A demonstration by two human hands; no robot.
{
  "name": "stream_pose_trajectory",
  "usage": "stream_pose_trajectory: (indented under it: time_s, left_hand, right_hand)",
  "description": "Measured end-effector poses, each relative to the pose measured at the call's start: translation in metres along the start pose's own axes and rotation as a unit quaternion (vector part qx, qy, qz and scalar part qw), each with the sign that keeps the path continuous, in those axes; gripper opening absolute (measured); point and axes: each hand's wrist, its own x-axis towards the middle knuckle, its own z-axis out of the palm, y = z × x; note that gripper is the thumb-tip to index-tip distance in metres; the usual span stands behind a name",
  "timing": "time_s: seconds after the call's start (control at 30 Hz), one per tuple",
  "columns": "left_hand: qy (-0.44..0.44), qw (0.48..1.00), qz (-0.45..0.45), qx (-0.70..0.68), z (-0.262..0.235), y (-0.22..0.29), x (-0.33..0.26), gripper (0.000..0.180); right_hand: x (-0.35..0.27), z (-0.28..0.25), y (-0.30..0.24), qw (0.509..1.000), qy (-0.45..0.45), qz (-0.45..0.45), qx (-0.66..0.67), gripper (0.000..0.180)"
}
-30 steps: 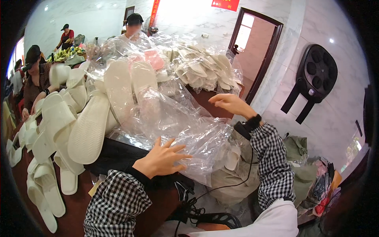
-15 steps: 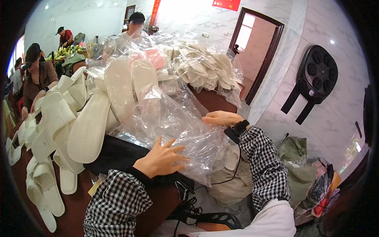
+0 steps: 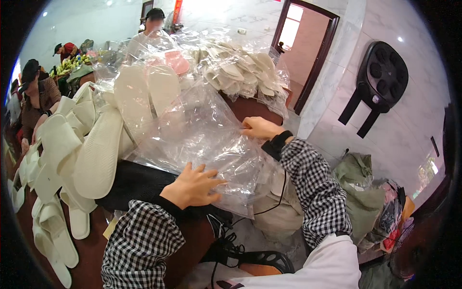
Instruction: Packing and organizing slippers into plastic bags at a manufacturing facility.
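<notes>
A large clear plastic bag [image 3: 197, 127] lies spread in front of me, wrinkled and shiny. My left hand [image 3: 190, 187] rests on its near edge with fingers spread, gripping nothing. At the bag's right side, the bent fingers of my right hand [image 3: 262, 129] pinch the film; the thumb is partly hidden. Beyond the bag, a pair of white slippers [image 3: 132, 91] stands with soles toward me, partly under clear film. To the left, another white slipper [image 3: 98, 154] leans sole-out against a heap of loose white slippers [image 3: 62, 135]. Black cloth [image 3: 137, 185] lies beneath the bag's near left part.
Bagged white slippers [image 3: 236, 67] are piled on the far table, near a pink slipper [image 3: 177, 61]. Behind them is a person [image 3: 149, 41]; another works at left [image 3: 41, 94]. Sacks [image 3: 358, 188] stand on the right floor, below a black wall-hung pad [image 3: 382, 77].
My right hand has gone from lying flat over the bag to pinching its film. The bag is spread flatter and wider. My left hand stays spread on the near edge. The view has shifted slightly.
</notes>
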Motion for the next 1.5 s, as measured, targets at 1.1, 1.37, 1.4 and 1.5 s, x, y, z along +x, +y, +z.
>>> stream_pose_trajectory:
  time_s: [1.1,1.37,1.4,1.5]
  left_hand:
    - [0.126,0.976,-0.178,-0.009,-0.094,-0.127,0.011,0.033]
    - [-0.108,0.91,-0.084,0.392,-0.044,-0.188,0.087,0.05]
    - [-0.165,0.903,-0.092,0.386,-0.045,-0.187,0.095,0.048]
    - [-0.185,0.892,-0.108,0.398,-0.061,-0.195,0.104,0.039]
  right_hand:
    - [0.096,0.081,-0.03,0.941,-0.06,-0.328,0.067,0.053]
    - [0.084,0.071,-0.053,0.951,-0.112,-0.289,-0.016,0.058]
    - [0.084,0.071,-0.053,0.951,-0.123,-0.282,-0.032,0.057]
    - [0.09,0.072,-0.051,0.948,-0.135,-0.287,-0.007,0.056]
